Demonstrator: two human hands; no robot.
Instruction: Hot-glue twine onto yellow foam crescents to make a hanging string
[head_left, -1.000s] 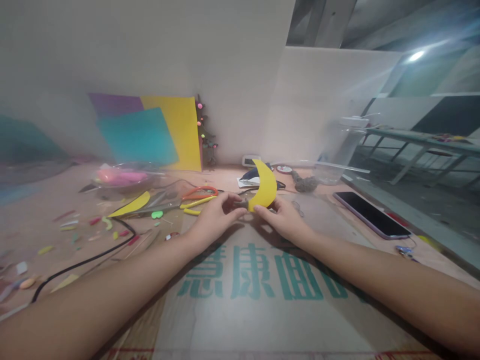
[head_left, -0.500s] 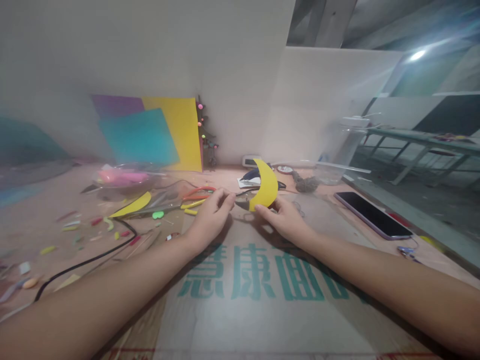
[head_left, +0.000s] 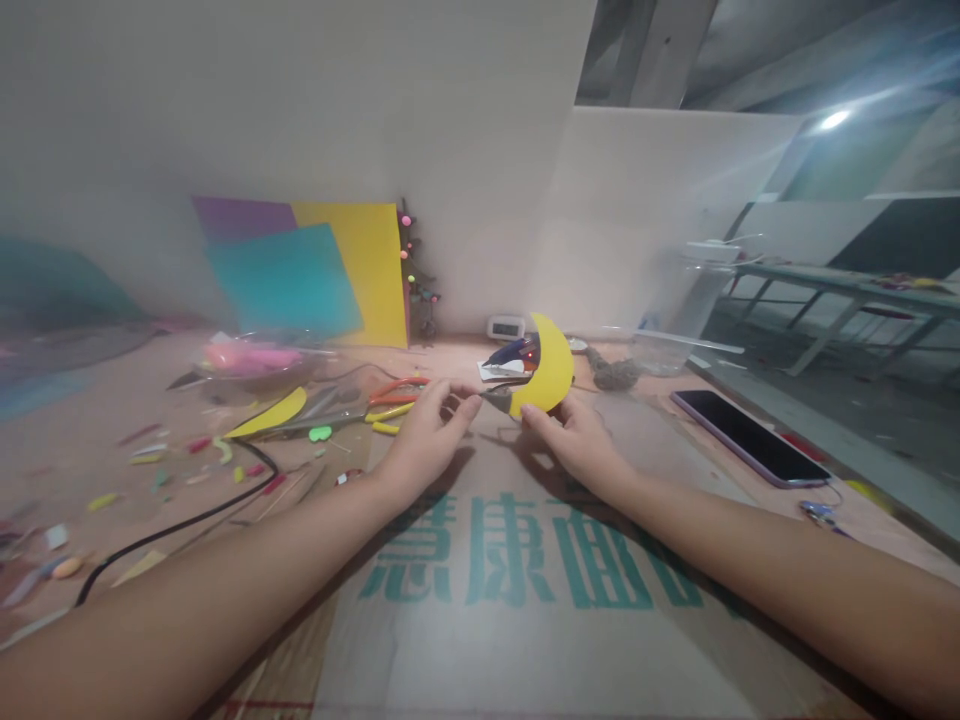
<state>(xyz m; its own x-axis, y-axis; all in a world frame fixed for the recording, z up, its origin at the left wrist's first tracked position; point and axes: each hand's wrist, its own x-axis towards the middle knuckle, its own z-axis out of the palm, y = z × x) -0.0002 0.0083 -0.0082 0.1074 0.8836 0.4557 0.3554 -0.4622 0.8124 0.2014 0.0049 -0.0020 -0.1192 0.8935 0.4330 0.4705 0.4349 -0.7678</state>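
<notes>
Our right hand (head_left: 581, 440) pinches the lower end of a yellow crescent (head_left: 556, 370), which stands at that hand's eleven o'clock. Our left hand (head_left: 435, 430), fingers drawn narrow, reaches the tip of a dark piece (head_left: 497, 399); we cannot tell whether it grips. Since half a second ago, we have shifted the crescent toward three o'clock, baring more of the dark blue tool (head_left: 516, 350), red light showing, at its nine o'clock.
</notes>
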